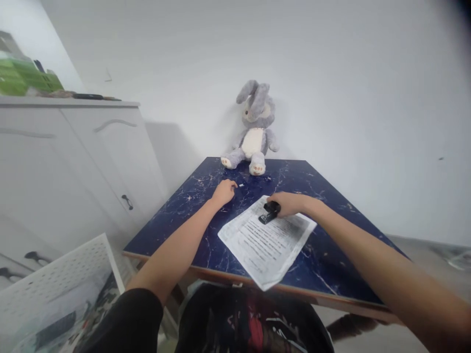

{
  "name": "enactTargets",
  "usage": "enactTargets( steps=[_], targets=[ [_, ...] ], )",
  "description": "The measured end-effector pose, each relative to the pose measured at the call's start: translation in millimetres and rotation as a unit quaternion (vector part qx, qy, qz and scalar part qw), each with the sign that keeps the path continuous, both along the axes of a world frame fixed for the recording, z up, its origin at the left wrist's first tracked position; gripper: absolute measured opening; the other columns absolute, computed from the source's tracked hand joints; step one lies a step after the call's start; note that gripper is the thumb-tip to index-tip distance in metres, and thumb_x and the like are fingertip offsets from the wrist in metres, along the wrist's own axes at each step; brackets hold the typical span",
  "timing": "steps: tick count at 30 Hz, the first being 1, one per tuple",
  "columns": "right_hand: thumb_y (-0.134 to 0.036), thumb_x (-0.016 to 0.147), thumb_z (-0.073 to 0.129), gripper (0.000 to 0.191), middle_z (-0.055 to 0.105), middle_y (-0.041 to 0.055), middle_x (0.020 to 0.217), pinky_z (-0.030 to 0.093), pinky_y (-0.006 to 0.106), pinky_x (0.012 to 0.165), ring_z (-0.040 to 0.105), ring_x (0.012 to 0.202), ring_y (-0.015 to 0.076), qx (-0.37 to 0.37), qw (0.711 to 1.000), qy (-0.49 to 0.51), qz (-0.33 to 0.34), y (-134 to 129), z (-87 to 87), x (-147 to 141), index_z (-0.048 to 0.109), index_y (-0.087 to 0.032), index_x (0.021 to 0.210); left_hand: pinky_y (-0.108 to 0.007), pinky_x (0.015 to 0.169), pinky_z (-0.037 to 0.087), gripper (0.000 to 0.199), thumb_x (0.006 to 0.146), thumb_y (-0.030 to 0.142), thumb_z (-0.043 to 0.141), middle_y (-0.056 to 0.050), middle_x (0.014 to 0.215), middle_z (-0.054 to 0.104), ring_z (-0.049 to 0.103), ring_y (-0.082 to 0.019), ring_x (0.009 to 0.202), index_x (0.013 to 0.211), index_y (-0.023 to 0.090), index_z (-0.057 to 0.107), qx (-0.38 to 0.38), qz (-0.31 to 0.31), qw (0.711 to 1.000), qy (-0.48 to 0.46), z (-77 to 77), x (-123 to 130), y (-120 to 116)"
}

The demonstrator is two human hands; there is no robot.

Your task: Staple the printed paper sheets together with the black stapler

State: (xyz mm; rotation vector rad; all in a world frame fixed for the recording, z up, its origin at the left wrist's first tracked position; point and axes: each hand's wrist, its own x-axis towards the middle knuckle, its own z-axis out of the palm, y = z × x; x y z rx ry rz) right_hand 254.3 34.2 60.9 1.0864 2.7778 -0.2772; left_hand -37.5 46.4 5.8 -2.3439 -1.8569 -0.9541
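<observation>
My right hand (289, 203) is closed around a black stapler (270, 214), which is over the upper part of a printed paper stack (263, 245). The paper lies askew on the blue marbled table (331, 274), one corner reaching past the front edge. Farther left, my left hand (224, 192) rests on the tabletop with its fingers loosely bent and apart, and I see nothing in it. Just beyond its fingertips is a tiny white scrap (241, 185). Part of the stapler is hidden by my right fingers.
A grey plush rabbit (253, 139) sits at the back of the table against the white wall. White cabinets (99, 147) stand on the left, with a green box (27, 76) on top. A white perforated basket (62, 269) is at lower left.
</observation>
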Motion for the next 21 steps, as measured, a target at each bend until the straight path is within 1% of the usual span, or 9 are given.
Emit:
enactTargets(
  steps=[3,5,6,8,10,13,17,19,21],
  targets=[
    [-0.029,0.061,0.086,0.049,0.075,0.0129,0.103,0.051,0.036,0.072,0.072,0.092,0.0341,0.020,0.994,-0.022,-0.103,-16,3.8,17,0.072,-0.022,0.108,-0.039,0.104,0.051,0.039,0.088,0.004,0.048,-0.012,0.108,0.074,0.069,-0.025,0.105,0.105,0.018,0.079,-0.001,-0.042,0.999,0.015,0.6,6,-2],
    [-0.035,0.059,0.089,0.057,0.075,0.0156,0.106,0.052,0.039,0.071,0.072,0.094,0.0370,0.045,0.991,-0.023,-0.127,-20,3.9,23,0.073,-0.023,0.113,-0.038,0.100,0.052,0.036,0.089,0.007,0.049,-0.010,0.105,0.075,0.069,-0.024,0.099,0.106,0.017,0.078,-0.008,-0.070,0.998,0.003,3.8,10,-5],
    [-0.037,0.059,0.089,0.056,0.075,0.0154,0.104,0.052,0.039,0.070,0.072,0.093,0.0367,0.052,0.991,-0.021,-0.125,-21,3.3,25,0.074,-0.023,0.111,-0.038,0.098,0.053,0.034,0.091,0.009,0.050,-0.010,0.104,0.075,0.069,-0.023,0.097,0.106,0.018,0.078,-0.012,-0.090,0.996,-0.004,6.1,13,-8],
    [-0.042,0.060,0.089,0.047,0.076,0.0132,0.096,0.051,0.037,0.067,0.073,0.086,0.0336,0.054,0.993,-0.012,-0.107,-20,1.6,28,0.075,-0.024,0.101,-0.035,0.096,0.053,0.029,0.094,0.015,0.052,-0.008,0.106,0.076,0.069,-0.022,0.096,0.108,0.019,0.077,-0.024,-0.147,0.989,-0.006,10.9,19,-14],
    [-0.049,0.062,0.088,0.039,0.075,0.0111,0.084,0.049,0.036,0.064,0.071,0.076,0.0295,0.043,0.995,-0.002,-0.091,-19,-0.7,30,0.075,-0.023,0.088,-0.035,0.098,0.051,0.026,0.096,0.023,0.054,-0.007,0.111,0.076,0.069,-0.022,0.101,0.110,0.021,0.076,-0.037,-0.206,0.978,0.009,14.2,26,-20],
    [-0.060,0.070,0.081,0.041,0.071,0.0084,0.072,0.045,0.033,0.061,0.065,0.064,0.0233,0.019,0.998,0.028,-0.050,-18,-4.2,33,0.072,-0.021,0.081,-0.038,0.104,0.046,0.029,0.097,0.034,0.059,-0.009,0.118,0.073,0.066,-0.025,0.112,0.118,0.022,0.075,-0.056,-0.258,0.963,0.048,13.7,33,-27],
    [-0.061,0.080,0.073,0.044,0.073,0.0078,0.083,0.041,0.031,0.063,0.063,0.068,0.0211,0.022,0.993,0.110,0.028,-18,-7.8,31,0.071,-0.020,0.095,-0.039,0.105,0.045,0.037,0.096,0.036,0.060,-0.011,0.124,0.068,0.061,-0.027,0.117,0.130,0.023,0.070,-0.081,-0.265,0.955,0.104,8.3,37,-30],
    [-0.053,0.083,0.071,0.037,0.073,0.0068,0.087,0.040,0.030,0.065,0.062,0.071,0.0202,0.022,0.986,0.152,0.065,-16,-8.7,31,0.069,-0.019,0.098,-0.040,0.104,0.045,0.041,0.096,0.036,0.060,-0.013,0.125,0.065,0.060,-0.029,0.117,0.135,0.022,0.066,-0.078,-0.243,0.959,0.125,6.8,37,-30],
    [-0.043,0.083,0.070,0.027,0.072,0.0048,0.086,0.040,0.029,0.067,0.061,0.073,0.0191,0.016,0.980,0.182,0.077,-13,-9.0,33,0.068,-0.018,0.095,-0.042,0.102,0.046,0.042,0.096,0.036,0.060,-0.015,0.125,0.063,0.059,-0.030,0.116,0.135,0.020,0.065,-0.079,-0.226,0.962,0.132,5.8,36,-29]
  ],
)
